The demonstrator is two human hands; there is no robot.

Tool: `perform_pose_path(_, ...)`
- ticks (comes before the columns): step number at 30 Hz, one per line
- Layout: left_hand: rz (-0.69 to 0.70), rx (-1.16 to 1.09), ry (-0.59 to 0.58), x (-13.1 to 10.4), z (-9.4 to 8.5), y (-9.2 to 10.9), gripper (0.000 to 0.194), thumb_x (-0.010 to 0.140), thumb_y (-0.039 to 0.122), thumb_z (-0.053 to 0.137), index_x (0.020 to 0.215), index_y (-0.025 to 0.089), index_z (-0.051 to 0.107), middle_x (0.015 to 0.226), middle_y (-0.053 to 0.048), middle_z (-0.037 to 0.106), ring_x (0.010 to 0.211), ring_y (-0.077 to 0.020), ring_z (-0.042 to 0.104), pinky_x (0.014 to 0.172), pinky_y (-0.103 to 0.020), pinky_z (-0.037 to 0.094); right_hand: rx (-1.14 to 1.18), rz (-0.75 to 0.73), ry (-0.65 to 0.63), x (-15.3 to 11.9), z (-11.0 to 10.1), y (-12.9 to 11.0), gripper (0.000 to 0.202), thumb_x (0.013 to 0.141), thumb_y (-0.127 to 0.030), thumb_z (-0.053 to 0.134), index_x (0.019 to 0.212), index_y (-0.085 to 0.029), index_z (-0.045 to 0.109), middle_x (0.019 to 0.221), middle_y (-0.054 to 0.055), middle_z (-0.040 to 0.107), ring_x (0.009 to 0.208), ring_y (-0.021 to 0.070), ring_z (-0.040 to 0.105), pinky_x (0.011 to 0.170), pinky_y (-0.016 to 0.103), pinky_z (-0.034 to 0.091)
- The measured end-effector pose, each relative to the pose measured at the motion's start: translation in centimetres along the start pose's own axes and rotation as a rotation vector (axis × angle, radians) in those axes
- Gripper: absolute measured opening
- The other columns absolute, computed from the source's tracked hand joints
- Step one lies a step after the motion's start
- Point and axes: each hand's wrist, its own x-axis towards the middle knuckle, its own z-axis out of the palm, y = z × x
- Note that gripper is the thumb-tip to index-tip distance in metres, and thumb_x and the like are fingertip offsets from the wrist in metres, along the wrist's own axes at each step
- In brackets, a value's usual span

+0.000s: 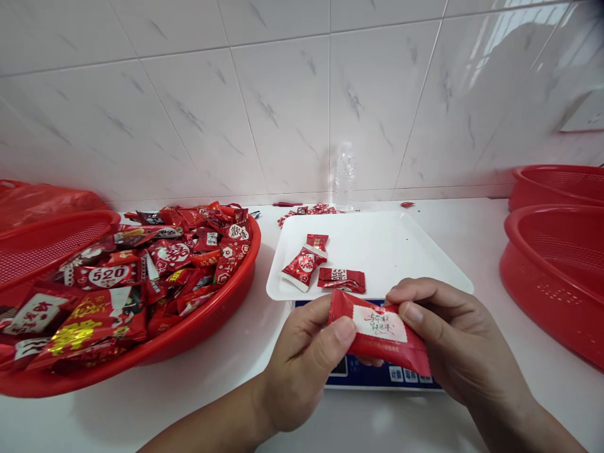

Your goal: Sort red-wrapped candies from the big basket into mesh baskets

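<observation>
Between my two hands is a red candy packet (380, 327) with a white label and dark writing. My left hand (306, 358) pinches its left end, the thumb on top. At the upper right corner, my right hand (453, 333) grips it between thumb and fingers. The packet is held above the front of a scale (337, 379) with a blue key panel, partly covering it. On the scale's white tray (391, 251) lie a few small wrapped sweets: a red packet with a round white print (304, 265), one partly behind it, and a flat packet (341, 280) nearer me.
A red basket (248, 277) heaped with wrapped sweets stands at left, beside another red basket (28, 251). Red baskets (542, 283) stand at right. A clear plastic bottle (345, 179) and several red packets (314, 211) are by the tiled wall (283, 113).
</observation>
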Motion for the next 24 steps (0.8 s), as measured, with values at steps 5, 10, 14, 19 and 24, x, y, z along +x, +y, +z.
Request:
perform_pose_path(5, -0.009, 0.016, 0.020, -0.2, 0.1, 0.1, 0.030, 0.096, 0.032, 0.045, 0.099, 0.014, 0.069, 0.099, -0.010, 0.070, 0.096, -0.0232, 0.062, 0.077, -0.032, 0.049, -0.002, -0.066, -0.032, 0.1, -0.2, -0.1, 0.011, 0.081, -0.025, 0.069, 0.090, -0.029, 0.073, 0.080, 0.000, 0.073, 0.069, 0.0126, 0.071, 0.060, 0.020, 0.059)
perform_pose_path(10, 0.026, 0.013, 0.043, -0.1, 0.2, 0.1, 0.029, 0.096, 0.030, 0.045, 0.105, 0.015, 0.068, 0.098, -0.010, 0.070, 0.094, -0.0229, 0.062, 0.076, -0.032, 0.048, -0.029, -0.030, -0.071, -0.3, -0.1, -0.2, 0.014, 0.085, -0.032, 0.065, 0.099, -0.034, 0.068, 0.087, -0.002, 0.073, 0.075, 0.0120, 0.070, 0.066, 0.021, 0.058)
perform_pose_path(14, 0.063, 0.017, 0.090, -0.2, 0.3, -0.2, 0.030, 0.096, 0.029, 0.045, 0.113, 0.016, 0.065, 0.106, -0.010, 0.068, 0.098, -0.0246, 0.061, 0.081, -0.036, 0.048, -0.137, -0.075, -0.094, -0.8, 0.4, -0.5, 0.025, 0.084, -0.029, 0.066, 0.107, -0.037, 0.064, 0.095, -0.002, 0.072, 0.086, 0.0143, 0.070, 0.073, 0.022, 0.058)
perform_pose_path(19, 0.134, 0.088, 0.079, -0.6, 0.5, -0.1, 0.031, 0.096, 0.030, 0.043, 0.116, 0.019, 0.064, 0.110, -0.010, 0.066, 0.101, -0.0258, 0.060, 0.084, -0.038, 0.048, -0.263, -0.173, -0.091, -1.0, 0.6, -0.5, 0.031, 0.084, -0.021, 0.065, 0.110, -0.039, 0.062, 0.103, -0.003, 0.069, 0.091, 0.0122, 0.068, 0.075, 0.017, 0.057)
perform_pose_path(24, 0.175, 0.204, 0.046, -0.4, 0.3, 0.6, 0.025, 0.095, 0.027, 0.044, 0.105, 0.018, 0.066, 0.098, -0.008, 0.068, 0.084, -0.0203, 0.062, 0.078, -0.035, 0.050, -0.327, -0.270, -0.107, -0.9, 0.4, -0.4, 0.034, 0.085, -0.015, 0.062, 0.111, -0.037, 0.061, 0.100, -0.001, 0.067, 0.088, 0.0123, 0.067, 0.074, 0.018, 0.058)
